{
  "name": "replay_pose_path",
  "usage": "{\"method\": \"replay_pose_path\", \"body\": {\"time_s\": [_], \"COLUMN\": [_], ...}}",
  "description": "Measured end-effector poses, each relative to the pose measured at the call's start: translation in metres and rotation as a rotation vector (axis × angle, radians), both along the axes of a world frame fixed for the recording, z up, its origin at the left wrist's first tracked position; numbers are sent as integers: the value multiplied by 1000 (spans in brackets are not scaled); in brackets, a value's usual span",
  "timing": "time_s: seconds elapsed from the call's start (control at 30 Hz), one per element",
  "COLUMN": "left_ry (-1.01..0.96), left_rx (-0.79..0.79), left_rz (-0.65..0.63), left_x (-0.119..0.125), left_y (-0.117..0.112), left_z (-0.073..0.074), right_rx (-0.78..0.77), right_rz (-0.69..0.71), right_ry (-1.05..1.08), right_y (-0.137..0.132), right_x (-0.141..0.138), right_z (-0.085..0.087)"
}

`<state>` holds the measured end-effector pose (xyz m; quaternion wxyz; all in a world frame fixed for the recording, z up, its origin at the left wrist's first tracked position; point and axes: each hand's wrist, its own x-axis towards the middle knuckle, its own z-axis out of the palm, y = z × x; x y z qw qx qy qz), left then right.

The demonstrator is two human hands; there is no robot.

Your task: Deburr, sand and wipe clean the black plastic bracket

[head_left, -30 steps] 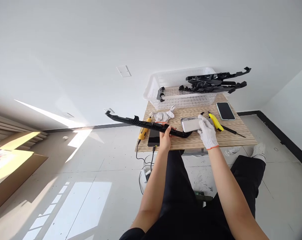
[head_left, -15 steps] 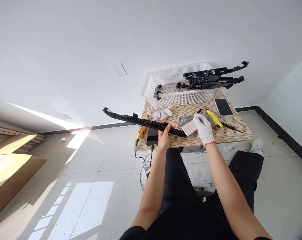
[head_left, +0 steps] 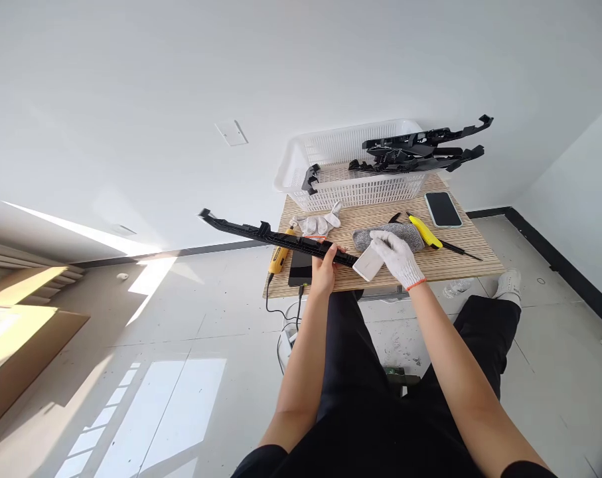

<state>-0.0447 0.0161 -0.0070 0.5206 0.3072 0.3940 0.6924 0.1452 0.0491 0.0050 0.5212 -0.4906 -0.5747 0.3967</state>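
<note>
Black strip lies in curled left fingers; palm-down right fingers pinch a white block.

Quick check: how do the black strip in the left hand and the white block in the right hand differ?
The black strip is long, narrow and ridged; the white block is short, flat and plain.
The bare left hand grips the strip, the gloved right hand the block.
The strip reaches past the table's left edge; the block stays within it.
Both are hand-held.
</note>
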Motion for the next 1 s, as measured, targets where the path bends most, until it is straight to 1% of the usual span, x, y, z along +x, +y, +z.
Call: {"method": "replay_pose_path", "body": {"time_s": [0.03,0.07,0.13,0.17,0.27,0.3,0.37,0.4,0.5,0.53,0.6,0.63,0.67,0.73,0.77,0.8,0.9,0.93,1.0], "left_ry": [-1,0,6,7,22,30,38,34,30,33,40,43,47,56,56,52,6,-17,-66], "left_rx": [3,4,9,13,8,3,2,8,17,16,14,14,12,5,1,-2,3,6,9], "left_rz": [3,7,5,5,17,20,14,11,18,20,13,10,13,27,33,36,40,43,49], "left_x": [0,0,-1,-1,-1,-1,0,0,-1,-1,-1,-1,-1,-1,-1,-1,0,-1,-2], "left_y": [0,0,0,0,0,0,0,0,0,1,1,1,1,1,1,1,2,2,3], "left_z": [0,0,0,0,-1,-1,-1,-1,-1,-2,-2,-2,-3,-2,-2,-1,1,1,2], "right_rx": [-4,-11,-23,-22,-11,-19,-35,-35,-15,-21,-43,-46,-40,-23,-27,-47,-146,-164,-152], "right_rz": [35,21,-75,-81,46,29,-75,-80,51,43,-66,-87,-60,62,92,76,-77,-95,-82], "right_ry": [-10,-3,44,47,-5,6,56,57,-16,-13,32,39,28,-8,6,54,275,313,285], "right_y": [-1,-1,-1,-1,-2,-2,-2,-2,-2,-2,-3,-3,-3,-4,-4,-3,2,4,5], "right_x": [0,-1,-1,-1,-1,-1,0,0,1,1,1,0,0,0,0,1,3,4,6], "right_z": [1,2,3,3,3,2,2,2,2,2,3,3,3,2,1,-1,-9,-11,-14]}}
